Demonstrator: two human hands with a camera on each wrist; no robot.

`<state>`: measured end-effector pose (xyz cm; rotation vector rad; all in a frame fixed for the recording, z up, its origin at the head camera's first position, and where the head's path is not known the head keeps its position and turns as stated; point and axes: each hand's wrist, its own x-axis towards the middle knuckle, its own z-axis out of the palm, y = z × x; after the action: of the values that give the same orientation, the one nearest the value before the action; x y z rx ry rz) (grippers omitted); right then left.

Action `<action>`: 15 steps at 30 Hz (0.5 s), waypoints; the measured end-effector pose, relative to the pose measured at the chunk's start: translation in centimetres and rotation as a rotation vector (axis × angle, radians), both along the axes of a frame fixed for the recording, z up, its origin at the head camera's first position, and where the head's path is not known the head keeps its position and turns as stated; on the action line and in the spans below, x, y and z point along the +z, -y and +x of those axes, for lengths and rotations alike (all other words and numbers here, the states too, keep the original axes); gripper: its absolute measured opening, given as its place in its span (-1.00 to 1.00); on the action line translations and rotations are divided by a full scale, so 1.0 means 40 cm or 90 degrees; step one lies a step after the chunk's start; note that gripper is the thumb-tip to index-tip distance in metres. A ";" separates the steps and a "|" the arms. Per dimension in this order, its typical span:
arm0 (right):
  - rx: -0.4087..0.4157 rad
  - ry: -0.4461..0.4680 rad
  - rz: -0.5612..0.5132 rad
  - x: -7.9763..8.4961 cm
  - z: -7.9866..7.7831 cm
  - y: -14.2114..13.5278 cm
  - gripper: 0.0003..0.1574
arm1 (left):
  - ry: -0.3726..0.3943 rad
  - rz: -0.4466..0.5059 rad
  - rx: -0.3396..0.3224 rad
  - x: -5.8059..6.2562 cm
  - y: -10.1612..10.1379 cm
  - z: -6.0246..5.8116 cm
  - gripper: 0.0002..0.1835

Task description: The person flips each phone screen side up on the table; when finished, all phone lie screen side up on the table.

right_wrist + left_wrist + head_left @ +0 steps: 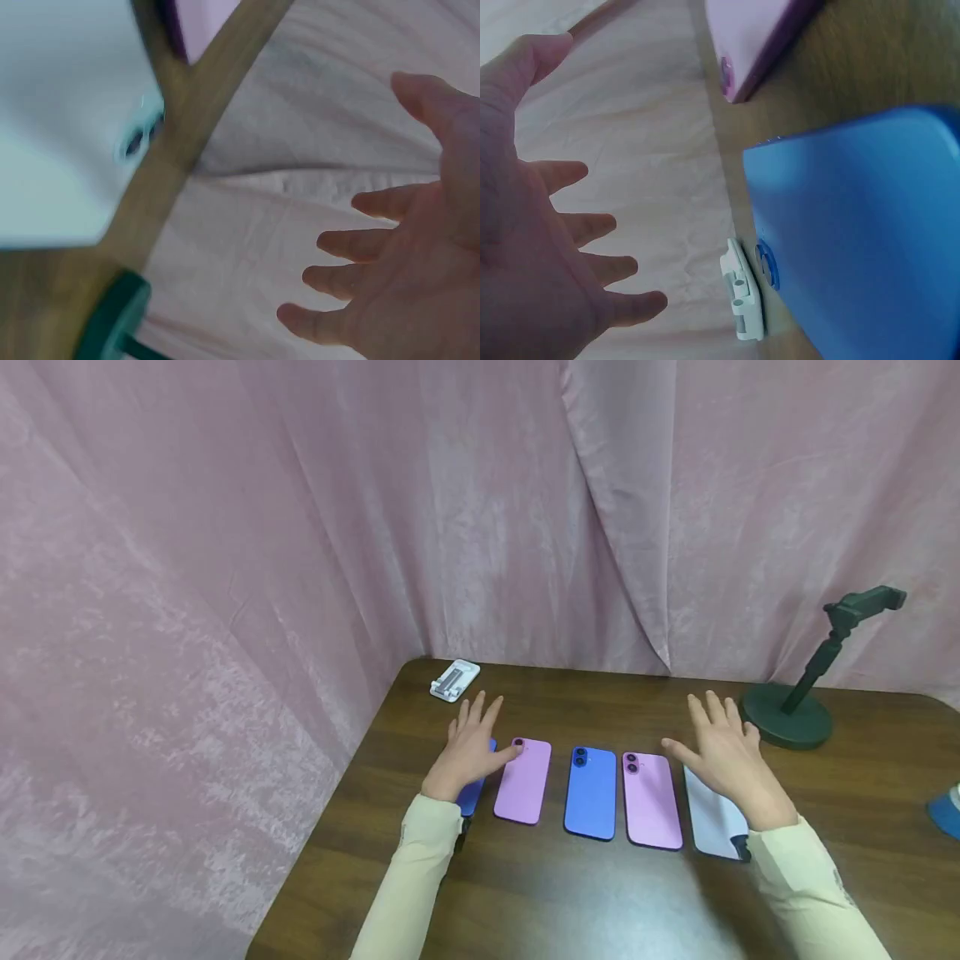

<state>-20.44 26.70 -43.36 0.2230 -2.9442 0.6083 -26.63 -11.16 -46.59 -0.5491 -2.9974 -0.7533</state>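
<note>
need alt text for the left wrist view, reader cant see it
An empty left hand, fingers spread, fills the picture's left; on the right, a blue phone lies on a wooden table. Also shown: pink phone, small white object, pale curtain.

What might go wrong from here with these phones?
A rightward sweep of the right hand might knock the green stand, close by in the head view. The middle blue phone and the pink phone to its right lie nearly edge to edge, so lifting either may nudge the other.
</note>
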 end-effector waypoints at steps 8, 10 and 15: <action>0.018 -0.026 -0.159 -0.009 -0.004 0.031 0.10 | 0.030 0.174 -0.003 0.011 0.038 0.014 -0.02; 0.017 -0.034 -0.194 -0.012 -0.008 0.040 0.09 | 0.031 0.201 0.008 0.013 0.047 0.019 -0.02; 0.014 -0.037 -0.226 -0.021 -0.024 0.067 0.06 | 0.034 0.243 0.026 0.012 0.066 0.034 -0.02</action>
<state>-21.41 24.02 -44.19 0.2301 -2.7186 1.0895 -25.29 -13.78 -46.13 -0.4532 -2.7873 -1.3118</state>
